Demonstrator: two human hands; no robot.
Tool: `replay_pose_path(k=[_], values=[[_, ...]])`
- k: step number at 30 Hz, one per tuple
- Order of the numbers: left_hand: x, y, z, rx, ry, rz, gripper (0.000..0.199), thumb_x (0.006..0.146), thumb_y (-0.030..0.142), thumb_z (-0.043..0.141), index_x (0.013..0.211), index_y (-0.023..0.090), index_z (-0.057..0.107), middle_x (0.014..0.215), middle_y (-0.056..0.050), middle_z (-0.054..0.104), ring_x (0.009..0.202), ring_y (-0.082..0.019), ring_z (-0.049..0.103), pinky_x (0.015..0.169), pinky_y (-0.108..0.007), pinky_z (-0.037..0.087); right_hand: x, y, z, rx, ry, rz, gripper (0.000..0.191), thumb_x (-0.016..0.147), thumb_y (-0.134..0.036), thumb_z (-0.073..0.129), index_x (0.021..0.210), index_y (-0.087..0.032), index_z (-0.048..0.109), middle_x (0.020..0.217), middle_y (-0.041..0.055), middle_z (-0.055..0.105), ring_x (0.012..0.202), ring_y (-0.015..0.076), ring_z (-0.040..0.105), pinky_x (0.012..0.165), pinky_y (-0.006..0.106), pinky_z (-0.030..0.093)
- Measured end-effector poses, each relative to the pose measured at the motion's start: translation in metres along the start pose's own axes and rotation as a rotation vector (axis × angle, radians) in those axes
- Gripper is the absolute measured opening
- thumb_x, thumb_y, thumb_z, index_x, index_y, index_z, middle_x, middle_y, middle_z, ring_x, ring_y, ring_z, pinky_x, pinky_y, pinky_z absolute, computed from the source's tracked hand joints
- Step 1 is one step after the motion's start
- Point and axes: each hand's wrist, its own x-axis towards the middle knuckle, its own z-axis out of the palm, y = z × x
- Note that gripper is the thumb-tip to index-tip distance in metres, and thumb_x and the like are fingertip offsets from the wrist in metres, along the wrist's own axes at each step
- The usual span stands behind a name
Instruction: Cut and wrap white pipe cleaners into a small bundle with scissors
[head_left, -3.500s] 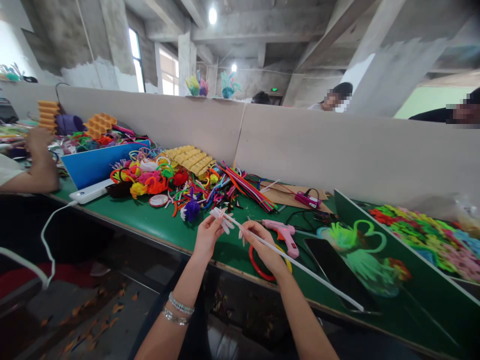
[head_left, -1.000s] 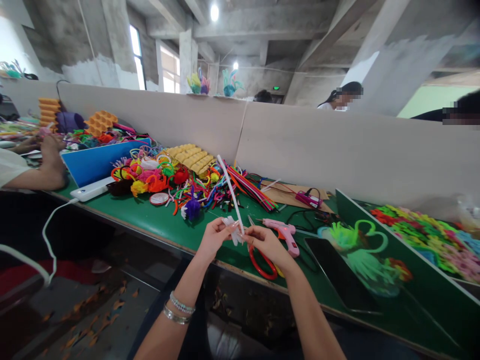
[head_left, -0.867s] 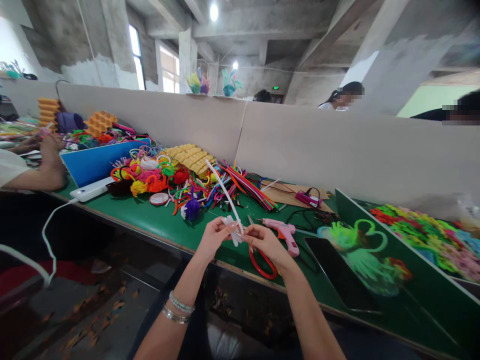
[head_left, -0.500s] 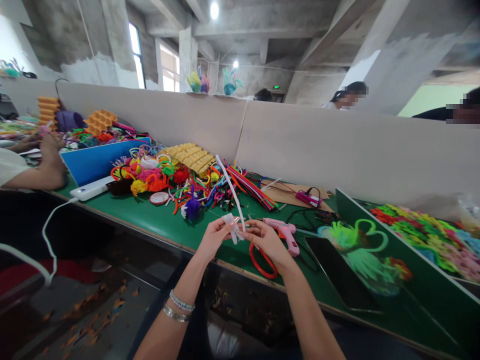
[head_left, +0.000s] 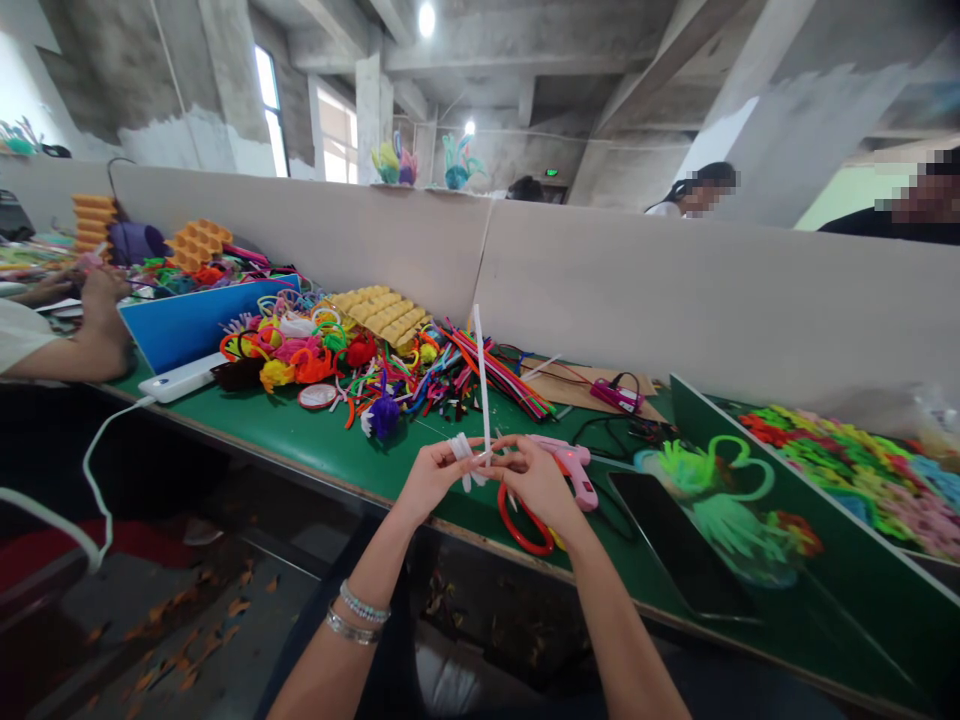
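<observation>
Between my two hands is a white pipe cleaner, one long end standing up nearly straight and the lower part bent into several loops. The fingers of my left hand pinch the white loops. Opposite it, my right hand has its fingertips closed on the base of the upright strand. Red-handled scissors lie just below my right hand. Partly behind that hand rests a pink glue gun.
A heap of colourful pipe cleaners and a yellow egg tray are at the back left. A black phone and green fuzzy pieces lie right. Another person's arm is far left, beyond a blue divider.
The long white strand has swung from leaning left to nearly upright. Both hands remain almost in place, with their fingertips slightly shifted.
</observation>
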Motion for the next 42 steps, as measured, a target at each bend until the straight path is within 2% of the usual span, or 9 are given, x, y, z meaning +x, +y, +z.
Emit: replay_pose_path(k=[5,11,16,20,24,28,33,37,42], values=[[0.002,-0.001,-0.001,-0.115,0.068,-0.016,0.035,0.06,0.032,0.067,0.089,0.013,0.066,0.074,-0.006,0.069,0.064,-0.015,0.062,0.059,-0.023,0.045,0.002,0.004,0.001,-0.02,0.018,-0.031,0.036,0.062,-0.04,0.063,0.087,-0.018,0.049,0.076,0.003,0.064,0.064,0.0143,0.059,0.053,0.024,0.044],[0.004,-0.002,0.001,-0.237,0.171,0.004,0.032,0.06,0.03,0.068,0.087,0.012,0.066,0.077,-0.007,0.069,0.065,-0.015,0.062,0.063,-0.025,0.046,-0.002,-0.005,0.005,-0.318,-0.034,-0.202,0.025,0.077,-0.04,0.048,0.081,-0.018,0.059,0.084,0.0032,0.062,0.075,0.0142,0.055,0.067,0.026,0.042],[0.004,0.0,0.002,-0.237,0.133,0.021,0.028,0.06,0.028,0.068,0.084,0.013,0.067,0.076,-0.006,0.069,0.061,-0.013,0.061,0.062,-0.023,0.046,-0.006,-0.013,0.008,-0.502,-0.027,-0.321,0.022,0.083,-0.031,0.038,0.085,-0.019,0.056,0.085,0.0026,0.059,0.078,0.0132,0.052,0.072,0.026,0.04],[0.003,0.0,0.004,-0.184,0.134,0.015,0.027,0.062,0.029,0.067,0.084,0.014,0.067,0.076,-0.005,0.069,0.062,-0.011,0.06,0.058,-0.02,0.044,-0.007,-0.011,0.006,-0.745,-0.021,-0.32,0.023,0.085,-0.021,0.031,0.083,-0.017,0.053,0.083,0.0044,0.058,0.077,0.0139,0.052,0.071,0.027,0.04],[0.003,0.001,0.005,-0.074,0.101,0.03,0.027,0.063,0.029,0.066,0.086,0.015,0.068,0.074,-0.004,0.069,0.062,-0.011,0.059,0.056,-0.019,0.042,-0.006,-0.008,0.005,-0.95,-0.086,-0.331,0.027,0.082,-0.011,0.027,0.093,-0.014,0.052,0.089,0.0071,0.06,0.082,0.0156,0.053,0.073,0.028,0.039],[0.004,-0.002,0.006,-0.092,0.088,0.052,0.028,0.063,0.029,0.065,0.086,0.015,0.068,0.082,-0.005,0.069,0.071,-0.014,0.06,0.064,-0.021,0.044,-0.006,-0.008,0.007,-1.116,-0.144,-0.282,0.03,0.082,-0.012,0.027,0.101,-0.012,0.049,0.093,0.0091,0.061,0.082,0.0184,0.056,0.07,0.03,0.039],[0.006,-0.007,0.007,-0.292,0.175,-0.029,0.027,0.06,0.029,0.067,0.082,0.014,0.067,0.074,-0.004,0.068,0.064,-0.011,0.061,0.062,-0.021,0.045,-0.011,-0.016,0.01,-1.048,-0.12,-0.324,0.028,0.086,-0.022,0.025,0.095,-0.016,0.05,0.088,0.0063,0.062,0.078,0.016,0.057,0.066,0.028,0.038],[0.006,-0.005,0.008,-0.393,0.181,-0.037,0.028,0.059,0.031,0.068,0.08,0.013,0.065,0.073,-0.005,0.068,0.063,-0.012,0.062,0.061,-0.022,0.045,-0.014,-0.019,0.011,-0.994,-0.053,-0.404,0.019,0.083,-0.032,0.038,0.087,-0.017,0.049,0.082,0.0028,0.06,0.071,0.0142,0.056,0.06,0.025,0.038],[0.006,-0.001,0.009,-0.41,0.164,-0.067,0.03,0.059,0.03,0.069,0.082,0.012,0.065,0.074,-0.007,0.069,0.067,-0.015,0.063,0.062,-0.022,0.045,-0.009,-0.012,0.01,-1.118,0.022,-0.501,0.019,0.085,-0.028,0.036,0.083,-0.016,0.051,0.079,0.0041,0.062,0.071,0.0136,0.057,0.06,0.024,0.038]])
